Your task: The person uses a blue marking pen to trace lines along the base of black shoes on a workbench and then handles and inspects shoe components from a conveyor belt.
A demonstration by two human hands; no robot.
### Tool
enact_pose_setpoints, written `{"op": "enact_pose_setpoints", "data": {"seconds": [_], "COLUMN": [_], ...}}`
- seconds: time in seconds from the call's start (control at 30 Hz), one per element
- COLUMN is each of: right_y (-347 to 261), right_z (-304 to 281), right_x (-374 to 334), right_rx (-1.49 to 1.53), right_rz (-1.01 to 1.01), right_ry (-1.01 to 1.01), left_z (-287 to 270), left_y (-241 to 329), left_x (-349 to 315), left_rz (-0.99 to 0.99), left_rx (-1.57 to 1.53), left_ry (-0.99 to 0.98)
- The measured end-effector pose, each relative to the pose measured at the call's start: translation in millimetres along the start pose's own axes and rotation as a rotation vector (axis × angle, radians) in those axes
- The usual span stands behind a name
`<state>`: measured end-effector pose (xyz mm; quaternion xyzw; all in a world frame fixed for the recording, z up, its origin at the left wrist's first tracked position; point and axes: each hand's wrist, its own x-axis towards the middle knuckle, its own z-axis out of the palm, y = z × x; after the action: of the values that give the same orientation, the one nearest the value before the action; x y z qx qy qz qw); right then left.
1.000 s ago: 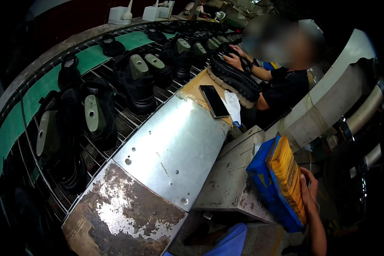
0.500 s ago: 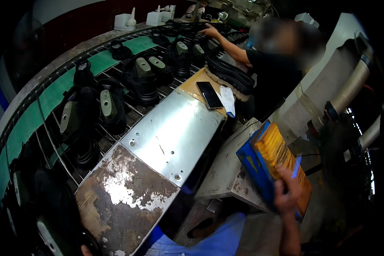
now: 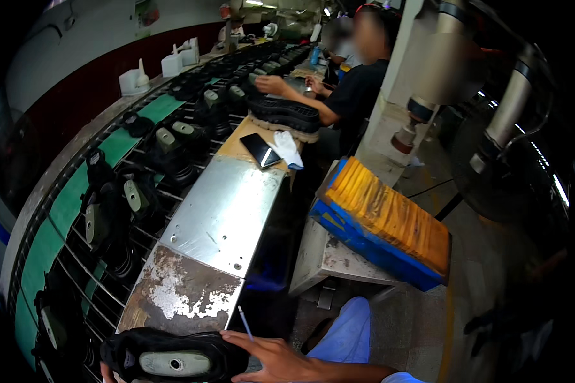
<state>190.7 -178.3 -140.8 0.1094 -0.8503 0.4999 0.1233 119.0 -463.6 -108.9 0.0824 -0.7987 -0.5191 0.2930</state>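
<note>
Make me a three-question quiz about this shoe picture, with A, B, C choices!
1. Where is the phone?
A. on the floor
B. on the bench beside a white cloth
C. in a hand

2. What colour is the top of the slanted crate?
A. orange
B. pink
C. white

3. What is the right hand doing?
A. waving in the air
B. holding a cup
C. resting on a black shoe

Answers:
1 B, it lies flat at the far end of the metal bench.
2 A, orange slats over blue sides.
3 C, fingers spread over the shoe's edge.
</note>
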Motion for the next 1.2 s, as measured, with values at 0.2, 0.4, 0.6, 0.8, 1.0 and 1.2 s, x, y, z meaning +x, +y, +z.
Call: {"op": "enact_pose_setpoints", "data": {"seconds": [0.2, 0.4, 0.6, 0.8, 1.0, 1.2], "right_y": [-15, 7, 11, -23, 22, 25], "right_z": [-5, -68, -182, -314, -366, -378], "right_x": [-6, -53, -144, -137, -125, -128], "right_rx": [0.084, 0.173, -0.047, -0.335, -0.099, -0.112], "right_rz": [0.06, 0.262, 0.57, 0.431, 0.374, 0.412], "right_ry": [0.097, 0.265, 0.745, 0.979, 0.855, 0.818], "left_z": [24, 64, 206, 351, 457, 440], "left_y": [-47, 49, 137, 280, 279, 277], "left_x": [63, 31, 2, -47, -66, -35], "left_rz": [-0.299, -0.551, -0.229, 0.259, 0.4, 0.433], "left_rx": [-0.495, -0.535, -0.595, -0.791, -0.824, -0.808], "left_ry": [-0.258, -0.685, -1.253, -1.326, -1.37, -1.889]}}
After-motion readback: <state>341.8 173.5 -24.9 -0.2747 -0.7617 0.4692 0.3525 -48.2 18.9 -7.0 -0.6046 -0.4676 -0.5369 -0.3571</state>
